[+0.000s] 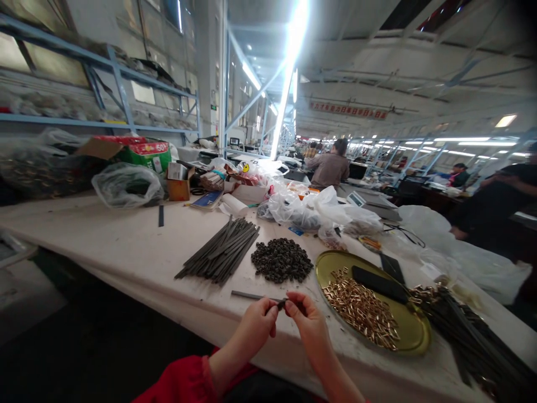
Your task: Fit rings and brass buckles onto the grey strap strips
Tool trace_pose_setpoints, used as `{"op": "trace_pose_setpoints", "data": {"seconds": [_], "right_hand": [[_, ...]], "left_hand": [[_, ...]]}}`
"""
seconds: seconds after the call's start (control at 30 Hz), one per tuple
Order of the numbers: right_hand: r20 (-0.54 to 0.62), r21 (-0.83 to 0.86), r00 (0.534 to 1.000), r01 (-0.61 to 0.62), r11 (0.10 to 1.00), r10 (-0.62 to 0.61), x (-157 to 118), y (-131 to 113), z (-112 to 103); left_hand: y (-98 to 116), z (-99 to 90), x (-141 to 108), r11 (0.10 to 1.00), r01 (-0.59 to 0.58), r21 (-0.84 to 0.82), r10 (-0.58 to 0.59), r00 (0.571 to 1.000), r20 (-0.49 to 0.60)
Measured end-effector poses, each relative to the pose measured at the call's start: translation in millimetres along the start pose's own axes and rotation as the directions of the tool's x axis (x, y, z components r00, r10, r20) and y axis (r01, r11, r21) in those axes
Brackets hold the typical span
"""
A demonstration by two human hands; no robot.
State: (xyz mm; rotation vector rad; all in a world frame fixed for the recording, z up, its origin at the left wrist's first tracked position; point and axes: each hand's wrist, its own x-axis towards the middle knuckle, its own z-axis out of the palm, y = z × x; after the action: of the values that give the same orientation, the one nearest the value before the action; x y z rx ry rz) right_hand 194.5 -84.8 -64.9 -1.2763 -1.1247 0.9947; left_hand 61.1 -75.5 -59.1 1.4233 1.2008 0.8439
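Light tubes run deep into this big workshop, with blue shelving (119, 84) along the left wall and a red banner (348, 110) hanging farther back. Close to me, a person in a red sleeve (180, 380) has 2 bare hands at the near edge of a pale worktop (104, 235). The left hand (260, 319) has a narrow grip on 1 dark strip (251, 295), whose free end points toward the worktop's left side. The right hand (309, 320) pinches a small dark bit (281, 304) at the strip's other end; I cannot tell whether it is a separate piece.

Just beyond the hands lie a stack of dark strips (220, 252) and, to its right, a heap of small dark pieces (282, 260). Toward the right side, a gold tray (413, 333) bears shiny metal buckles (361, 308) and a black slab (380, 284); dark straps (474, 336) bunch beside it. 1 short strip (161, 216) lies apart, farther left. Plastic bags (331, 207) and a small cardboard box (179, 187) crowd the far edge. Past them sits a co-worker (331, 168), back turned.
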Motion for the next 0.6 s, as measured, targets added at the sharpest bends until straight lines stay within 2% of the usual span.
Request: {"op": "trace_pose_setpoints", "data": {"seconds": [0.23, 0.47, 0.6], "right_hand": [[-0.161, -0.082, 0.986, 0.016, 0.996, -0.029, 9.8, 27.5, -11.4], [-0.011, -0.268, 0.984, 0.168, 0.949, -0.178, 36.9, 40.2, -26.3], [0.039, -0.222, 0.991, 0.136, 0.966, -0.131, 49.6, 47.5, -30.3]], "left_hand": [[-10.1, 16.0, 17.3, 0.998, 0.066, 0.016, -0.066, 0.998, 0.022], [-1.4, 19.8, 47.1, 0.984, 0.121, 0.128, -0.127, 0.991, 0.038], [3.4, 21.8, 61.3, 0.964, 0.169, 0.206, -0.19, 0.978, 0.09]]}}
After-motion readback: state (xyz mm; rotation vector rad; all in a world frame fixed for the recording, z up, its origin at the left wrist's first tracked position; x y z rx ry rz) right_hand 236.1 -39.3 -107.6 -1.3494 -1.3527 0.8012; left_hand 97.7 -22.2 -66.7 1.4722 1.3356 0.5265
